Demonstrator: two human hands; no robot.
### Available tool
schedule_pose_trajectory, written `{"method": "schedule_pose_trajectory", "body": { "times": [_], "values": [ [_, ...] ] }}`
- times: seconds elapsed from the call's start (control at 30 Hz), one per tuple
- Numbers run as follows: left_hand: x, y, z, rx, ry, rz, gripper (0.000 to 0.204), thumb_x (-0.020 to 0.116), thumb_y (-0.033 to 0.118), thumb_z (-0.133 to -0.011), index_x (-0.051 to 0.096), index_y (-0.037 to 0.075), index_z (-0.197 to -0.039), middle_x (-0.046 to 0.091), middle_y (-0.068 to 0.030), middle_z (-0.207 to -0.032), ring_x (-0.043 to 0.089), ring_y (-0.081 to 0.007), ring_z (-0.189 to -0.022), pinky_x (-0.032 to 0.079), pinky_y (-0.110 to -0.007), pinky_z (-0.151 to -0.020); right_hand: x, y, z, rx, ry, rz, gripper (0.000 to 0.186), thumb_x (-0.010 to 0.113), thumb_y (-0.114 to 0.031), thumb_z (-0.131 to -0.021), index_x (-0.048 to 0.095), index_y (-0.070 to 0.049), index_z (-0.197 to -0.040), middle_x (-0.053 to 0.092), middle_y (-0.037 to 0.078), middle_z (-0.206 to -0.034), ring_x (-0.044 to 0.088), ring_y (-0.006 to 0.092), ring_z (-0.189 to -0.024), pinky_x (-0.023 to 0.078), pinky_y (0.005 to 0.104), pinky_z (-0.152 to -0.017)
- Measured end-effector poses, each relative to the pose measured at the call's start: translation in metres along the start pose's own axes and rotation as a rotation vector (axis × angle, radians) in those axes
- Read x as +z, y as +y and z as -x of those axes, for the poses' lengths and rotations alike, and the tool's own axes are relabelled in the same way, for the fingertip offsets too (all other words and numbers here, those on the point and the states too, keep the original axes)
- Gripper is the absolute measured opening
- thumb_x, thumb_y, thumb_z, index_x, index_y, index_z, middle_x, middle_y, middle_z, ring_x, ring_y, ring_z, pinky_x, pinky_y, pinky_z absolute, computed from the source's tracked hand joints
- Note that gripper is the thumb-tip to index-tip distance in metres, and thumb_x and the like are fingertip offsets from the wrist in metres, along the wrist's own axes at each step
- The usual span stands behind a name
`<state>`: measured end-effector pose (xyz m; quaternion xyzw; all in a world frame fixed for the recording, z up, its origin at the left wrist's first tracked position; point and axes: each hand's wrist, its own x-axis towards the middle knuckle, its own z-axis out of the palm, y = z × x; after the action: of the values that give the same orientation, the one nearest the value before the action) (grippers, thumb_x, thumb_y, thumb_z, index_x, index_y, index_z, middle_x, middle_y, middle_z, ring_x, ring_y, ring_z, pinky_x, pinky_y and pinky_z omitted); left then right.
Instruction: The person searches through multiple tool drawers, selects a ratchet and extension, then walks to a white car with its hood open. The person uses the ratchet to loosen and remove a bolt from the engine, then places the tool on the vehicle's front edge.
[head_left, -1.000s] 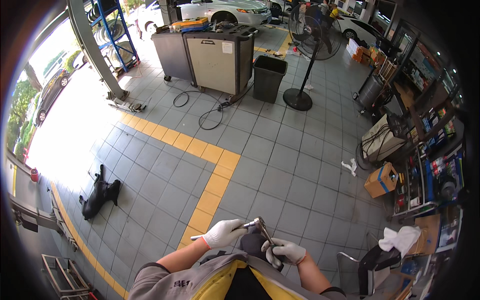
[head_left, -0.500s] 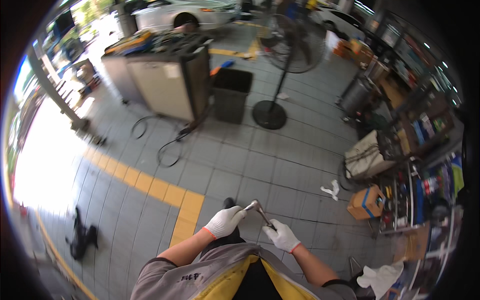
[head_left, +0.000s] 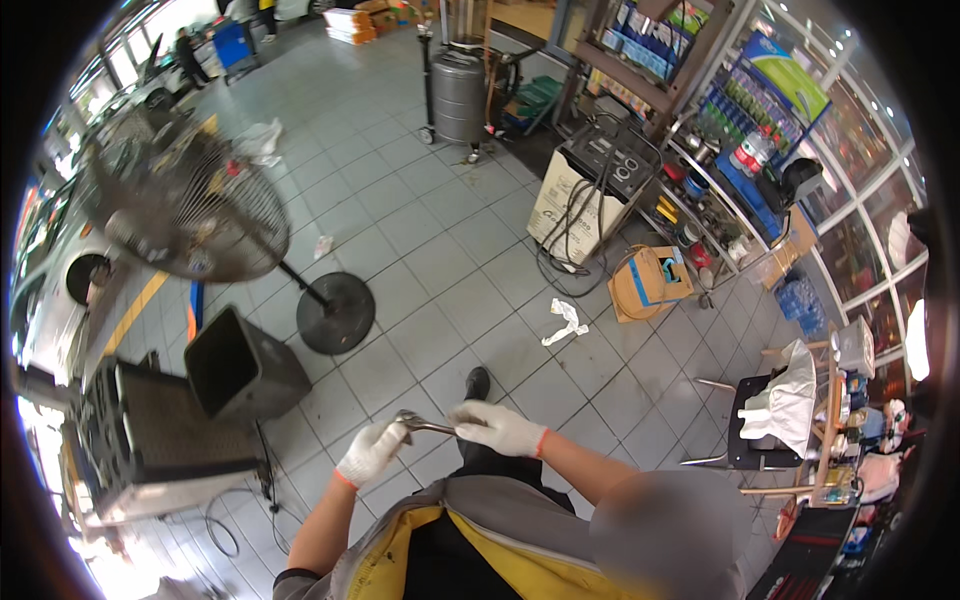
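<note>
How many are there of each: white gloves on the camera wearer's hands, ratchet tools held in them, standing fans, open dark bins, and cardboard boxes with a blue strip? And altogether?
White gloves: 2
Ratchet tool: 1
Standing fan: 1
Open dark bin: 1
Blue-stripped cardboard box: 1
Total: 6

left hand (head_left: 371, 453): curled | right hand (head_left: 503, 429): curled | forearms (head_left: 325, 525): bare, angled inward
</note>
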<state>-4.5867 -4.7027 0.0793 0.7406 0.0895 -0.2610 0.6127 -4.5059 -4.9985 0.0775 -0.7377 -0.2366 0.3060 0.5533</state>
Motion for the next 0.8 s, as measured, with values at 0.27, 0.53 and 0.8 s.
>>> {"method": "schedule_pose_trajectory", "body": {
  "times": [0.27, 0.53, 0.8],
  "values": [
    [-0.127, -0.106, -0.179, -0.569, 0.306, -0.156, 0.065, 0.053, 0.062, -0.102, 0.074, 0.001, -0.104, 0.068, -0.0068, -0.078, 0.059, -0.017, -0.073, 0.049, -0.036, -0.069, -0.245, -0.043, -0.304, 0.067, -0.08, 0.23, 0.038, 0.06, -0.04, -0.104, 0.067, -0.007, -0.122, 0.074, 0.016, -0.118, 0.069, 0.0354, -0.11, 0.053, 0.043, -0.094],
    [-0.171, -0.134, -0.372, -0.734, 0.383, -0.041, 0.07, 0.052, 0.065, -0.101, 0.074, -0.001, -0.104, 0.07, -0.0141, -0.084, 0.064, -0.0253, -0.083, 0.05, -0.041, -0.075, -0.377, 0.008, -0.681, 0.022, -0.444, 0.377, 0.047, 0.058, -0.042, -0.101, 0.068, -0.008, -0.131, 0.07, 0.016, -0.132, 0.065, 0.0326, -0.124, 0.05, 0.0407, -0.105],
    [-0.32, -0.016, -0.577, -0.74, 0.665, 0.185, 0.075, 0.051, 0.068, -0.1, 0.074, -0.003, -0.103, 0.072, -0.0214, -0.09, 0.068, -0.0335, -0.092, 0.05, -0.045, -0.081, -0.628, 0.197, -0.845, 0.966, -0.559, 0.899, 0.047, 0.049, -0.035, -0.105, 0.069, -0.003, -0.133, 0.069, 0.021, -0.135, 0.069, 0.0358, -0.121, 0.055, 0.0464, -0.098]
  ]
}}
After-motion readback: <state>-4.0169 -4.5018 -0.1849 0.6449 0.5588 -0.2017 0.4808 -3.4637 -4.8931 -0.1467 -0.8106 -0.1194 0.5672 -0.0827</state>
